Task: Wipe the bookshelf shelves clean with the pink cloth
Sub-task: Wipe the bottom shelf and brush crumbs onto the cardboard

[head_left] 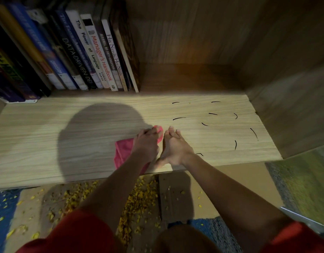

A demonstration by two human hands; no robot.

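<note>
Most of the pink cloth [123,150] lies hidden under the left hand [145,145] gripping it near the shelf's [38,143] front edge, where the forearm covers its overhanging corner. Whether the flat-fingered right hand [174,145] touches the cloth cannot be told. The row of books [95,52] along the back edge is cut off at the top and left of the frame, its leftmost spines too dark and blurred to read. Thin black curved marks [179,118] towards the shelf's right end may be drawn lines or loose strands. Yellow bits [137,198] on the floor are too small to identify. A shiny panel [303,179] at right is blurred and cropped.
</note>
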